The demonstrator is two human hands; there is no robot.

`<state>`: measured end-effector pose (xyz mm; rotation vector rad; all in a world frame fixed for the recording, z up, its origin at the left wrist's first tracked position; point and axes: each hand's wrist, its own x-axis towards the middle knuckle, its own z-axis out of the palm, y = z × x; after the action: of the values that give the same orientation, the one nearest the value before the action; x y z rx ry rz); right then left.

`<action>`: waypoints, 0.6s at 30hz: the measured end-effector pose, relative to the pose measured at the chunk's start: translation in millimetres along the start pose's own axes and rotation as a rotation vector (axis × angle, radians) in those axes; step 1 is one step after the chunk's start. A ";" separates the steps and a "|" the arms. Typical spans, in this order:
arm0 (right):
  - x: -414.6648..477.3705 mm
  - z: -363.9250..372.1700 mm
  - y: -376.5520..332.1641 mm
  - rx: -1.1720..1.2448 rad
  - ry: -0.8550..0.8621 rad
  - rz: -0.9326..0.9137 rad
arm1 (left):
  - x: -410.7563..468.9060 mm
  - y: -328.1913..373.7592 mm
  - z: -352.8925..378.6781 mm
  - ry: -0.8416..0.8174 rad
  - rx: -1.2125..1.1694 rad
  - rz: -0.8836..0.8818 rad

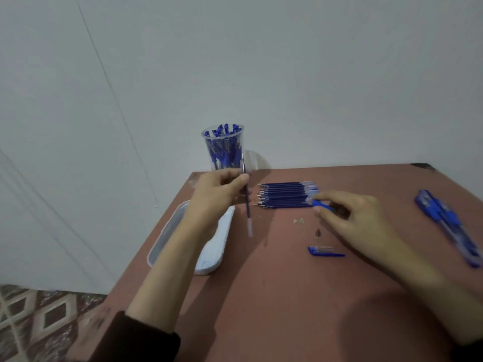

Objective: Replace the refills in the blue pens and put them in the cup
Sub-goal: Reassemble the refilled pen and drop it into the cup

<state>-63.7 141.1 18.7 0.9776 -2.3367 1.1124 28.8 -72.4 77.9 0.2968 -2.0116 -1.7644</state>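
A clear plastic cup (224, 147) with several blue pens in it stands at the table's far left corner. My left hand (218, 193) pinches a thin blue refill (247, 205) upright, just in front of the cup. A row of several blue refills (285, 195) lies side by side mid-table. My right hand (350, 218) pinches a small blue pen piece (320, 203) at the row's right end. A blue pen cap (325, 251) lies nearer to me. Several blue pens (447, 226) lie at the right edge.
A pale plastic tray (170, 231) sits at the brown table's (261, 309) left edge, partly under my left forearm. Small scraps (299, 221) and a tiny dark part (317, 232) lie between the refills and the cap. A white wall stands behind; patterned floor shows lower left.
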 end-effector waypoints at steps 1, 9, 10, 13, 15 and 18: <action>0.2 -0.8 0.7 0.001 0.004 0.006 | 0.6 -0.8 12.9 0.014 -0.124 -0.005; 5.7 -5.9 12.3 -0.025 0.047 0.058 | 11.1 -28.7 78.9 0.207 -0.744 -0.074; 5.9 -6.9 13.8 -0.035 0.045 0.061 | 11.7 -30.2 80.7 0.220 -0.778 -0.088; 6.0 -7.6 14.0 -0.051 0.031 0.056 | 11.6 -33.1 81.7 0.219 -0.822 -0.098; 6.0 -7.5 13.4 -0.064 0.027 0.052 | 11.2 -34.4 82.4 0.205 -0.817 -0.102; 6.5 -7.2 13.8 -0.070 0.030 0.049 | 11.1 -36.4 83.8 0.201 -0.809 -0.096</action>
<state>-77.9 150.2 19.7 0.8777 -2.3701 1.0490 -24.3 -9.1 37.2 0.2864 -1.0357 -2.3227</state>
